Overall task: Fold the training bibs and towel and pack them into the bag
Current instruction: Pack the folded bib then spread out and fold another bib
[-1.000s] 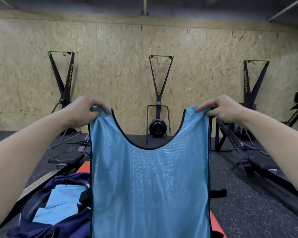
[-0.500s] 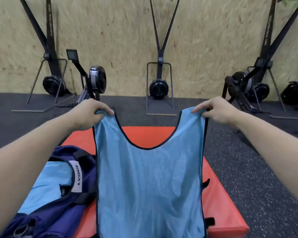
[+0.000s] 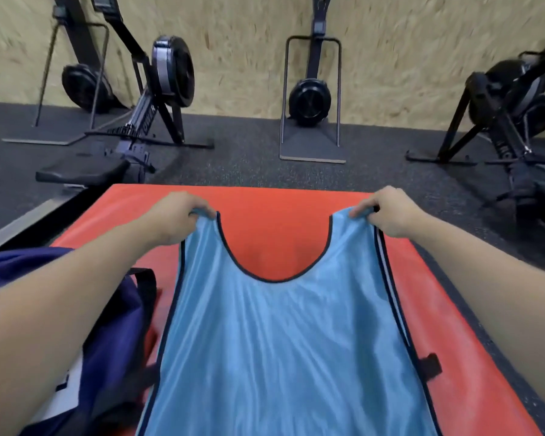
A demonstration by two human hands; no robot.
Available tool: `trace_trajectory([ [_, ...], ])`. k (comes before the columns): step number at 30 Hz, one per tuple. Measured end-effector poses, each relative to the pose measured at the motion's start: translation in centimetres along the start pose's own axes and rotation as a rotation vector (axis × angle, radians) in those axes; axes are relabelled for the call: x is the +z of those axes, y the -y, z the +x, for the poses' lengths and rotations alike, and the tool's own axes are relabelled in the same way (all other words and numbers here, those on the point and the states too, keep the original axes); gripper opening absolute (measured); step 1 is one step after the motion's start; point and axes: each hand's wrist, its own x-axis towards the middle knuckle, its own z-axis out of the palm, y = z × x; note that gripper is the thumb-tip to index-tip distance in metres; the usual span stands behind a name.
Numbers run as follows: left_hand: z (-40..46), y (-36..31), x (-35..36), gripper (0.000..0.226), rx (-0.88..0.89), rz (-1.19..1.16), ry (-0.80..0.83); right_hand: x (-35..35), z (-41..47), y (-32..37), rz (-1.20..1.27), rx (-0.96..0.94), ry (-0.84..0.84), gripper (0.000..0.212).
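Your left hand [image 3: 173, 215] pinches the left shoulder strap of the light blue bib [image 3: 283, 335]; your right hand [image 3: 387, 212] pinches the right strap. Both sets of fingers are curled over the strap tops, and the hands are held well apart, so the bib hangs spread flat between them. Black trim runs round the scooped neckline and down both side edges.

The bib hangs over the orange mat [image 3: 274, 234]. The mat's far edge runs straight across just beyond your knuckles; its right edge slants toward the lower right corner of the view. Bare orange shows through the neck scoop and in a strip along the bib's right side, where a small black tab [image 3: 430, 366] sits on the mat.

The navy bag [image 3: 107, 325] lies on the left part of the mat, under your left forearm, its black strap just beside the bib's left edge. Whether they touch, you cannot tell.

Dark speckled floor [image 3: 249, 165] lies open beyond the mat's far edge. A rowing machine [image 3: 145, 121] stands at far left, an upright machine [image 3: 310, 99] against the board wall [image 3: 243, 42] at centre, another rowing machine [image 3: 510, 114] at far right.
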Motion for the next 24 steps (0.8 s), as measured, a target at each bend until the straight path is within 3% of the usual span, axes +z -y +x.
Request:
trace_trajectory([
  [5, 2.4, 1.2, 1.0, 0.053, 0.006, 0.275, 0.071, 2.2, 2.0, -1.0, -0.016, -0.002, -0.108, 0.037],
  [9, -1.2, 1.0, 6.0, 0.047, -0.006, 0.239, 0.121, 7.6, -2.3, -2.4, -0.068, 0.021, -0.024, 0.031],
  [13, -3.1, 2.8, 11.0, 0.058, -0.123, 0.179, 0.224, 13.4, -5.5, -4.4, -0.153, 0.066, 0.087, 0.053],
  [15, -2.7, 4.2, 12.8, 0.071, -0.112, 0.199, 0.199, 15.0, -5.0, -5.3, -0.185, 0.129, 0.1, 0.062],
  [24, 3.6, 7.2, 14.7, 0.057, -0.07, 0.228, 0.095, 16.1, 2.2, -7.2, -0.182, 0.137, 0.049, 0.055],
])
